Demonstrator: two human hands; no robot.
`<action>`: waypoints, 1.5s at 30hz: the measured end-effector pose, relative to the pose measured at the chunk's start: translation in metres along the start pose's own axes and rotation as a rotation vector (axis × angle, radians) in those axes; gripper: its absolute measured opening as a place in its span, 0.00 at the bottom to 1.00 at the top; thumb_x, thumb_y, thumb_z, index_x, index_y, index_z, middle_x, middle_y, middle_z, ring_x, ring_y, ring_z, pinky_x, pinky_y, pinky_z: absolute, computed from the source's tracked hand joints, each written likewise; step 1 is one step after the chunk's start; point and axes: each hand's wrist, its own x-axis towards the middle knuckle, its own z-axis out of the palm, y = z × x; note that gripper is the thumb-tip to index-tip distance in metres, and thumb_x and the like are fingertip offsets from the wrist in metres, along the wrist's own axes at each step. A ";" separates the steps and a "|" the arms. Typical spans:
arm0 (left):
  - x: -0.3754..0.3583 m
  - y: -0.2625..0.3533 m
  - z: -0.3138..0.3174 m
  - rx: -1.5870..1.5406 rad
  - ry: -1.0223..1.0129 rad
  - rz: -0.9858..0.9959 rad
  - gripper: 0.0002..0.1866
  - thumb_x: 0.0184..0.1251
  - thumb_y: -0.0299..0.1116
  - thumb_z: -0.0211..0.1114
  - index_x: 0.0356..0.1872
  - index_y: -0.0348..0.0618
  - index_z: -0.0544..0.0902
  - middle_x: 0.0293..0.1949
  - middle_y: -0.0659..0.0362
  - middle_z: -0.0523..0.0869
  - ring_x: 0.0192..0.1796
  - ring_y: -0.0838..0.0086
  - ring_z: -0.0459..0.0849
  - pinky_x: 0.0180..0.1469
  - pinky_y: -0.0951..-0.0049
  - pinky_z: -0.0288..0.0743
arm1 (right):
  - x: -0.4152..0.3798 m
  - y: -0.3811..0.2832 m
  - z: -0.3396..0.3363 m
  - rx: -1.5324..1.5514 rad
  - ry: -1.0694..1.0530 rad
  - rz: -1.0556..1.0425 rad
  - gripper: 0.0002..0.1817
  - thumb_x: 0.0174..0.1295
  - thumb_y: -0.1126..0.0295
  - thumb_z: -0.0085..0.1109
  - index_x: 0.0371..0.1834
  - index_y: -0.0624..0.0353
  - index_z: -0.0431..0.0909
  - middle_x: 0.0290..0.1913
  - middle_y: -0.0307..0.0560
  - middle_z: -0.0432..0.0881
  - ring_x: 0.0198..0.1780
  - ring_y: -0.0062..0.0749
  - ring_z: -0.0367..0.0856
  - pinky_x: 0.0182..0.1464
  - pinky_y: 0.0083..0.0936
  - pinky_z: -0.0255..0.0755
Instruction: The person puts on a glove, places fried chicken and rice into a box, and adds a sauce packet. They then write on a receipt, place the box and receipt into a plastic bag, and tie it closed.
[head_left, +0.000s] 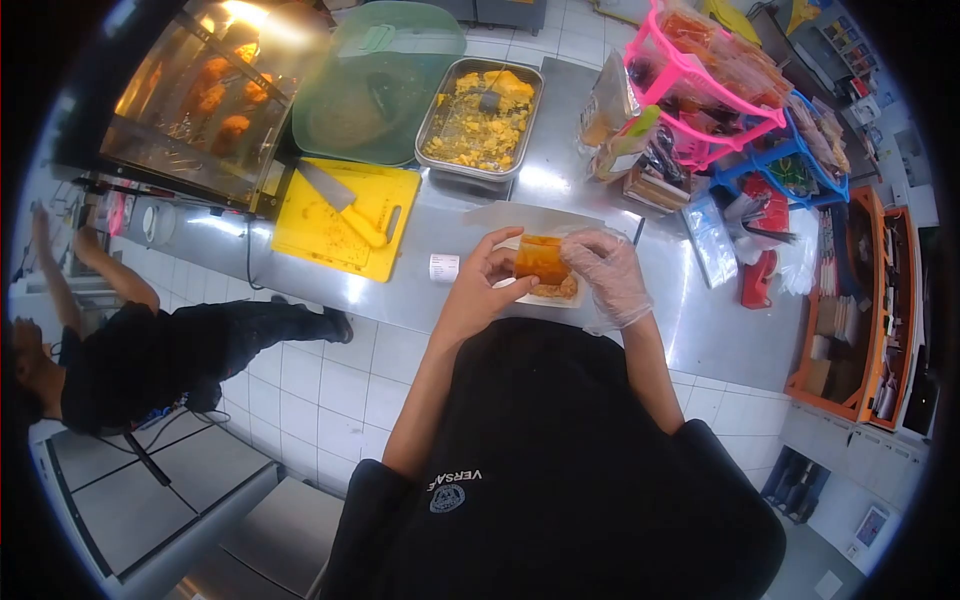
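An orange-brown, see-through sauce packet (540, 258) is held upright between my hands, above the counter. My bare left hand (482, 278) has its fingers and thumb closed on the packet's left side. On the right edge, my right hand (608, 272), in a clear plastic glove, pinches the packet near its top corner. Just below lies a piece of breaded fried food (556, 289), partly covered by the packet and fingers. It rests on white paper (560, 216) spread on the steel counter. A small printed label (444, 268) lies left of my left hand.
A yellow cutting board (300, 235) with a knife (345, 208) lies left, beside a heated display case (200, 100). Behind are a metal pan (424, 150) of yellow food and a green lid (375, 85). Pink (690, 75) and blue baskets stand right. Another person (150, 340) is at left.
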 end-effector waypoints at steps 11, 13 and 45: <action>-0.052 -0.006 -0.066 -0.111 0.349 0.031 0.32 0.67 0.26 0.68 0.70 0.39 0.64 0.61 0.50 0.79 0.61 0.68 0.79 0.64 0.69 0.73 | 0.063 -0.013 0.059 -0.092 -0.213 -0.149 0.13 0.63 0.65 0.68 0.41 0.67 0.85 0.38 0.42 0.85 0.40 0.21 0.79 0.45 0.21 0.73; -0.072 0.003 -0.088 -0.167 0.434 0.034 0.31 0.69 0.26 0.66 0.70 0.39 0.65 0.62 0.49 0.79 0.62 0.69 0.78 0.64 0.70 0.73 | 0.076 -0.030 0.086 -0.129 -0.268 -0.153 0.14 0.62 0.64 0.68 0.40 0.67 0.85 0.39 0.42 0.85 0.41 0.21 0.79 0.46 0.21 0.73; -0.399 0.003 -0.291 -0.482 1.088 0.407 0.24 0.77 0.41 0.55 0.67 0.39 0.69 0.63 0.50 0.78 0.64 0.65 0.78 0.66 0.66 0.69 | 0.098 -0.117 0.715 -0.207 -1.054 -0.398 0.17 0.63 0.57 0.66 0.45 0.60 0.86 0.42 0.40 0.84 0.43 0.24 0.82 0.42 0.22 0.78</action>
